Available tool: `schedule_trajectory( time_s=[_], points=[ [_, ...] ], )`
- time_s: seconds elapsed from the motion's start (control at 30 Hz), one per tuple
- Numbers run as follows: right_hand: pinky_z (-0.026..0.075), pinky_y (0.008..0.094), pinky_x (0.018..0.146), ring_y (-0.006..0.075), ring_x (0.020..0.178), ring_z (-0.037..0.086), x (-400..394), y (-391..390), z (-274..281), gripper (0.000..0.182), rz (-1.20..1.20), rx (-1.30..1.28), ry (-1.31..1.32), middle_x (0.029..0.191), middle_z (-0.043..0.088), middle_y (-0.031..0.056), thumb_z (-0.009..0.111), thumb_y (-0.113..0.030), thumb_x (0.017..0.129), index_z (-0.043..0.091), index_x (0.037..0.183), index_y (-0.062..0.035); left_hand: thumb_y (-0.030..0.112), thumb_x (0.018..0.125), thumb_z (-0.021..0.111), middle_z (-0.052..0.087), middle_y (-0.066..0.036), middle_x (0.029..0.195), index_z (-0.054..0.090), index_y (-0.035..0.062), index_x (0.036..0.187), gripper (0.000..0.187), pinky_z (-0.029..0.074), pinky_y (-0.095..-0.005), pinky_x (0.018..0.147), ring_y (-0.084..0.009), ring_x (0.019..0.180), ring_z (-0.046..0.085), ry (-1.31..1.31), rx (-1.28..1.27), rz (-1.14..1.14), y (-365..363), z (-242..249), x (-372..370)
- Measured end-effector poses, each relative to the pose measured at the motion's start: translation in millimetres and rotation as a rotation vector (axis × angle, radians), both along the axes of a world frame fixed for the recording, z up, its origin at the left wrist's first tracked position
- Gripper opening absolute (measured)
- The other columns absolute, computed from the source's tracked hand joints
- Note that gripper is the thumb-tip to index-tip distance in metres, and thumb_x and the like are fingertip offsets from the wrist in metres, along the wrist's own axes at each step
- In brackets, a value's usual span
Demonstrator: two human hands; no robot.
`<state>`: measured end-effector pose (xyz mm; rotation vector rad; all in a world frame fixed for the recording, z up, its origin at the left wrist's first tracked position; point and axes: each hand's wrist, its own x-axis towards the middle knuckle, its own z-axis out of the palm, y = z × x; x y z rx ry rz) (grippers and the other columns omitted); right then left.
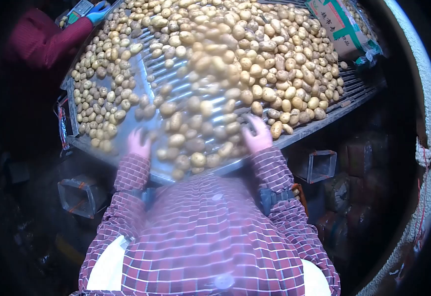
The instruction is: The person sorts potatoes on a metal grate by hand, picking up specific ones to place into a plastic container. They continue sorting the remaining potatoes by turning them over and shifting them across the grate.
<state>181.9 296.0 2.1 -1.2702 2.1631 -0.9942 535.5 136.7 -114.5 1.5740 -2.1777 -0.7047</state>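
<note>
Potatoes (284,91) lie heaped over a sloping metal table with bars (173,76) and a smooth metal strip (135,126). My left hand (139,143) is over the smooth strip near the front edge, its blurred fingers apart and pointing forward. Just right of it is a loose group of potatoes (178,140), several smeared by motion. On the other side of that group, my right hand (256,134) has its fingers spread at the edge of the larger heap. No potato shows in either hand.
A co-worker's maroon sleeve (52,42) and blue glove (98,12) are at the far left. A cardboard box (336,29) with green tape stands on the heap at back right. Below the table are two clear-sided frames, one left (81,197), one right (320,166).
</note>
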Motion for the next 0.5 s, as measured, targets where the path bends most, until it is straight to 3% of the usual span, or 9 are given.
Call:
schedule_trajectory(
  time_s=[0.03,0.07,0.1,0.23,0.3,0.37,0.43,0.5],
  points=[
    [0.047,0.0397,0.095,0.0305,0.108,0.060,-9.1,-3.0,12.3,0.031,-0.039,-0.001,-0.013,0.115,0.063,0.0138,0.064,-0.017,0.084,0.066,0.114,-0.0085,0.011,0.078,0.070,0.056,-0.017,0.127,0.060,0.0067,0.123,0.047,0.040,-0.0430,0.104,-0.0355,0.119,0.051,0.017,0.012,0.008,0.6,9.4,-4.1],
    [0.048,0.0392,0.094,0.0302,0.107,0.060,-31.4,5.8,-27.7,0.030,-0.103,0.000,0.125,0.113,0.064,0.0120,0.064,-0.017,0.084,0.067,0.113,-0.0108,0.011,0.078,0.069,0.057,-0.017,0.126,0.061,0.0064,0.122,0.045,0.041,-0.0427,0.104,-0.0354,0.118,0.052,0.034,-0.033,-0.030,-0.7,12.6,-8.0],
    [0.051,0.0343,0.091,0.0243,0.101,0.066,-35.9,3.5,-17.4,0.029,-0.129,0.102,0.191,0.109,0.068,0.0115,0.066,-0.009,0.083,0.068,0.112,-0.0051,0.011,0.078,0.069,0.058,-0.017,0.124,0.062,0.0061,0.120,0.043,0.041,-0.0424,0.103,-0.0353,0.117,0.053,0.051,-0.079,-0.066,-2.7,14.9,-11.7],
    [0.051,0.0349,0.089,0.0245,0.099,0.066,-30.1,-13.4,-18.6,0.025,-0.081,0.156,0.129,0.105,0.070,0.0123,0.068,-0.012,0.082,0.070,0.106,-0.0046,0.011,0.081,0.066,0.061,-0.016,0.119,0.062,0.0041,0.117,0.037,0.044,-0.0414,0.100,-0.0336,0.112,0.057,0.102,-0.181,-0.172,-3.1,36.7,-45.0],
    [0.051,0.0367,0.088,0.0264,0.101,0.065,-11.5,-25.5,-13.3,0.029,0.007,0.200,0.176,0.107,0.068,0.0120,0.068,-0.016,0.081,0.069,0.108,-0.0080,0.018,0.081,0.067,0.057,-0.016,0.119,0.061,0.0071,0.119,0.040,0.044,-0.0425,0.098,-0.0339,0.110,0.056,-0.004,-0.009,-0.303,-3.1,62.1,-97.8],
    [0.051,0.0403,0.086,0.0300,0.101,0.062,7.9,-36.0,-3.9,0.033,0.281,0.395,0.399,0.108,0.063,0.0138,0.067,-0.018,0.079,0.066,0.112,-0.0136,0.023,0.079,0.069,0.053,-0.017,0.118,0.060,0.0125,0.120,0.043,0.044,-0.0434,0.097,-0.0345,0.109,0.054,-0.364,0.103,-0.406,-0.2,95.4,-131.7],
    [0.050,0.0436,0.085,0.0341,0.098,0.059,29.9,-36.9,-20.7,0.035,0.318,0.527,0.538,0.107,0.056,0.0161,0.067,-0.019,0.078,0.064,0.113,-0.0177,0.023,0.074,0.074,0.050,-0.018,0.119,0.064,0.0154,0.113,0.041,0.045,-0.0441,0.096,-0.0361,0.109,0.053,-0.330,0.095,-0.377,-4.5,71.2,-140.6],
    [0.050,0.0449,0.084,0.0353,0.095,0.060,31.3,-33.0,-39.7,0.036,0.298,0.437,0.550,0.106,0.054,0.0166,0.070,-0.019,0.075,0.063,0.111,-0.0149,0.021,0.073,0.075,0.051,-0.018,0.118,0.065,0.0147,0.110,0.039,0.045,-0.0442,0.095,-0.0365,0.108,0.054,-0.212,0.049,-0.350,-14.3,49.1,-133.8]
  ],
)
